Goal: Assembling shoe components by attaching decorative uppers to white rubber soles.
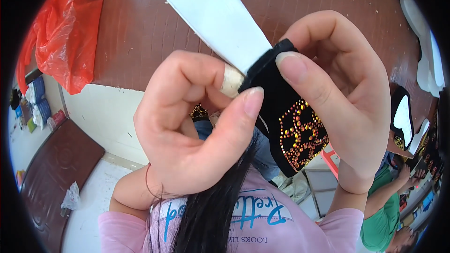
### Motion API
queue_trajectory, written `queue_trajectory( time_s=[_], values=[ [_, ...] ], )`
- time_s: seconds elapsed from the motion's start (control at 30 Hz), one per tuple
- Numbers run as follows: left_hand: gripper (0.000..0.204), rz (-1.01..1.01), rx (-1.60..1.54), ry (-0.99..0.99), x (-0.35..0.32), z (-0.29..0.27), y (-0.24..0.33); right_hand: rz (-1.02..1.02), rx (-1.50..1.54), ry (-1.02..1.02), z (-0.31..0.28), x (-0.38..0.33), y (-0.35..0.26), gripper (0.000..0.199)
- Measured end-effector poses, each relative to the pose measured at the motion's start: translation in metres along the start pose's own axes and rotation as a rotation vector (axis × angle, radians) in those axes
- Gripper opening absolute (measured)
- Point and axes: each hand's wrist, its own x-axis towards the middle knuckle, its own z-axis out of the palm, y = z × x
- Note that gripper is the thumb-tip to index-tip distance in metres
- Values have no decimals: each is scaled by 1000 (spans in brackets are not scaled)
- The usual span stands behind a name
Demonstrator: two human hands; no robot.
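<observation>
Both hands are raised over the brown table, pinching a black fabric shoe upper point(276, 91) studded with gold and orange rhinestones. My left hand point(187, 117) is closed at the upper's left corner between thumb and index finger; pale tape wraps that index fingertip. My right hand point(344, 93) grips the opposite corner, thumb on top and fingers curled behind. A long white insole-shaped piece point(211, 11) meets the upper's top edge between the two thumbs. Whether its end goes inside the upper or just behind it, I cannot tell.
A red plastic bag point(70, 28) hangs over the left edge of the brown table point(136, 33). More white sole-shaped pieces point(422, 42) and a black-and-white shoe part point(402, 112) lie at the right. A person in green point(384, 211) is at the lower right.
</observation>
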Motion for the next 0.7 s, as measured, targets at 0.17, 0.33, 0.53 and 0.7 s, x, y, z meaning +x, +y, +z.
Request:
queue_trajectory(
  time_s=[0.17,0.33,0.53,0.7],
  values=[
    [19,288,180,-85,2,-9,-10,-82,69,51,5,1,5,15],
    [21,567,365,-139,10,-14,-16,-508,-232,5,-4,7,26,18],
    [18,571,259,-143,13,-12,-20,-597,-290,-22,-6,8,28,20],
    [17,310,62,-16,4,0,-14,-535,-257,-8,-3,3,25,19]
  ],
)
